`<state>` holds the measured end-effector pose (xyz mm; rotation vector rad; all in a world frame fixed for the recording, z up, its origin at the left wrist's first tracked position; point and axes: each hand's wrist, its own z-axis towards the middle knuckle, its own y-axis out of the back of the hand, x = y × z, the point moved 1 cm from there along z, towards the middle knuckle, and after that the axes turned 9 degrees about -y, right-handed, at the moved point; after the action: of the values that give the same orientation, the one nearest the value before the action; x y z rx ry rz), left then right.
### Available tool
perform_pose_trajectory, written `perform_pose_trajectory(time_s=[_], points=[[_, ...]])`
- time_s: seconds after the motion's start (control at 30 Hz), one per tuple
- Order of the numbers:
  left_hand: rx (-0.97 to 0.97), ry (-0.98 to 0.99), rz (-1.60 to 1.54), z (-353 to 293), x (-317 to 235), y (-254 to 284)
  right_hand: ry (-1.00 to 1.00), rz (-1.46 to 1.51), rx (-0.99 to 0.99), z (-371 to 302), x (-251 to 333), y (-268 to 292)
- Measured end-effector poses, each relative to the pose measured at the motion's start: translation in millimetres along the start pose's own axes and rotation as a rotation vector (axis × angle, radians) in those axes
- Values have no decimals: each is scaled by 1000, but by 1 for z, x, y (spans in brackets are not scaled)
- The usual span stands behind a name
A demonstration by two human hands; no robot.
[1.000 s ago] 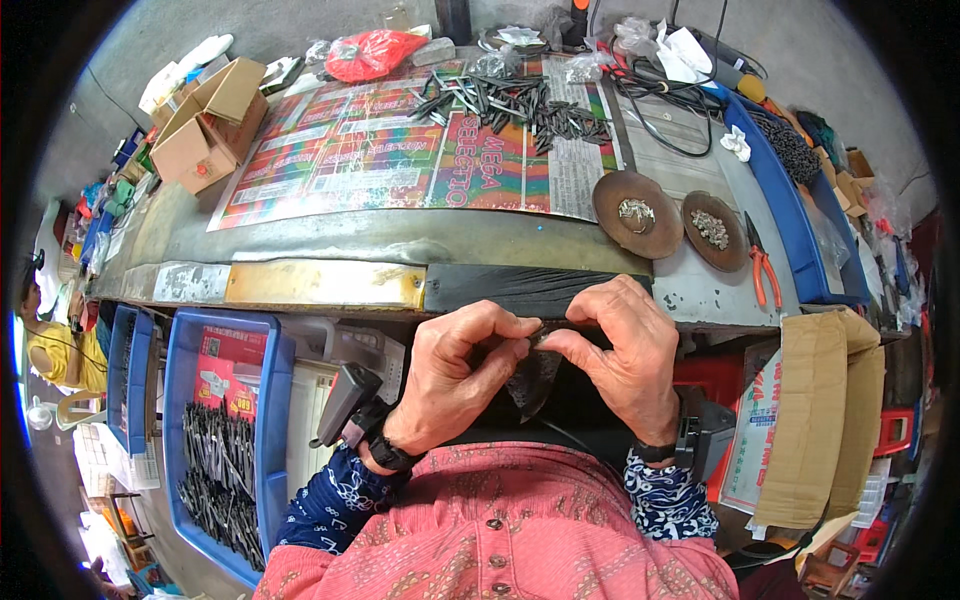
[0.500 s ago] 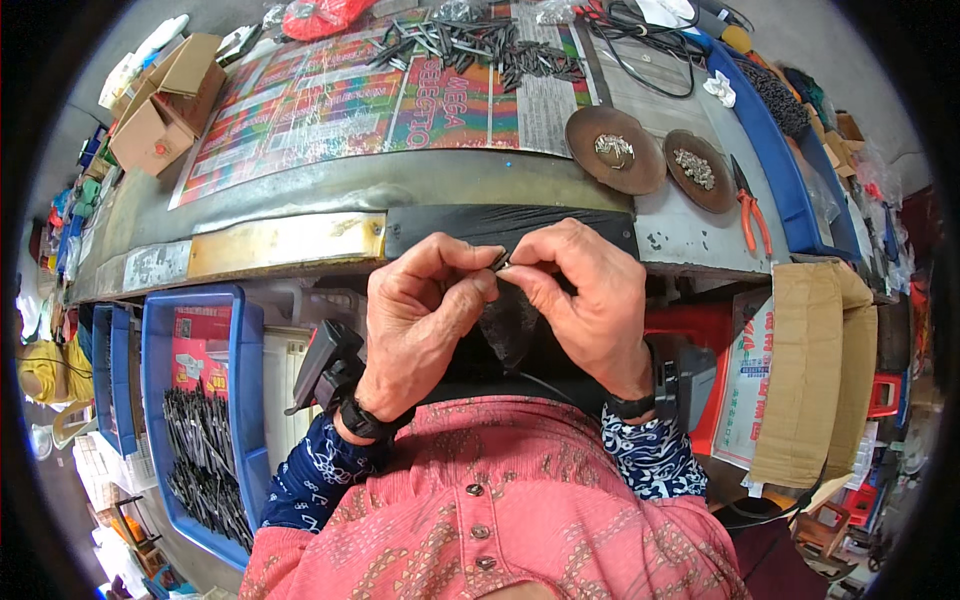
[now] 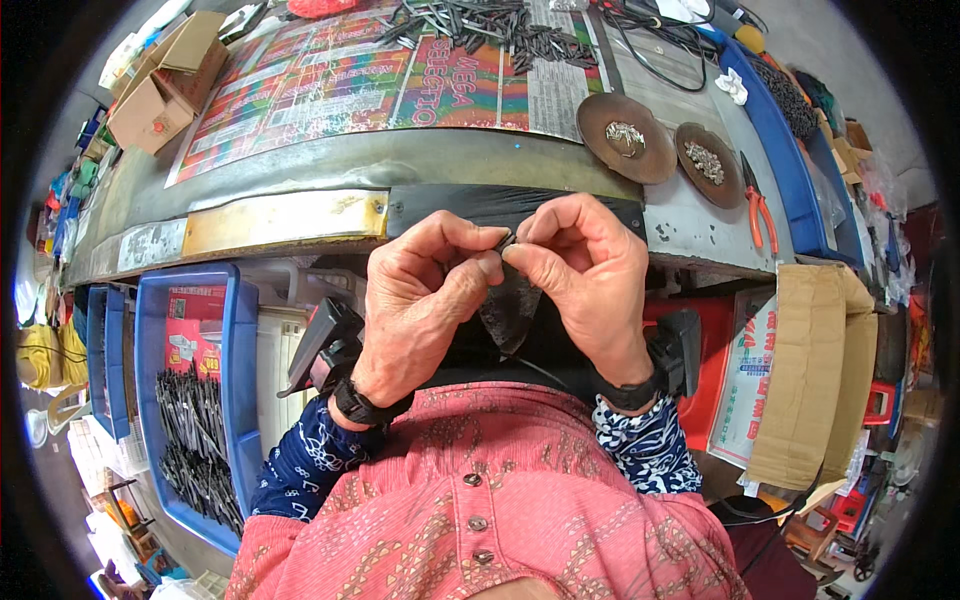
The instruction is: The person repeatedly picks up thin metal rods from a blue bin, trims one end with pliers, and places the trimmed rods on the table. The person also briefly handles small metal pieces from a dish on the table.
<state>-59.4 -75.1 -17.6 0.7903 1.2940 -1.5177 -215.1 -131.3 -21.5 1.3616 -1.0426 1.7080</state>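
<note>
Just in front of the bench edge, my two hands meet at the fingertips. My left hand (image 3: 425,290) is closed, its thumb and forefinger pinching a small black piece (image 3: 508,241) whose tip shows between the fingers. Beside it, my right hand (image 3: 585,280) is closed too, thumb pressed to forefinger at the end of that piece; what lies in this pinch is too small to make out. Below the fingertips hangs a dark, pointed shape (image 3: 510,315), partly hidden by the hands.
A pile of black pieces (image 3: 480,30) lies at the back of the bench. Two brown dishes (image 3: 595,125) hold small metal bits, near orange-handled pliers (image 3: 762,215). On the left a blue bin (image 3: 150,400) holds many thin black parts; an open cardboard box (image 3: 810,380) stands right.
The view has shifted slightly, so the bench sits a little higher. Both hands stay together at the small piece; the right fingertips have changed their pinch slightly.
</note>
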Motion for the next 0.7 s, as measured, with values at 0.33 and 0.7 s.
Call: perform_pose_trajectory(time_s=[0.33, 0.7], points=[[33, 6, -78, 2, 1, 2, -239, 491, 197, 5, -4, 0], [-71, 58, -105, 0, 5, 3, 310, -371, -183, -7, 0, -17]])
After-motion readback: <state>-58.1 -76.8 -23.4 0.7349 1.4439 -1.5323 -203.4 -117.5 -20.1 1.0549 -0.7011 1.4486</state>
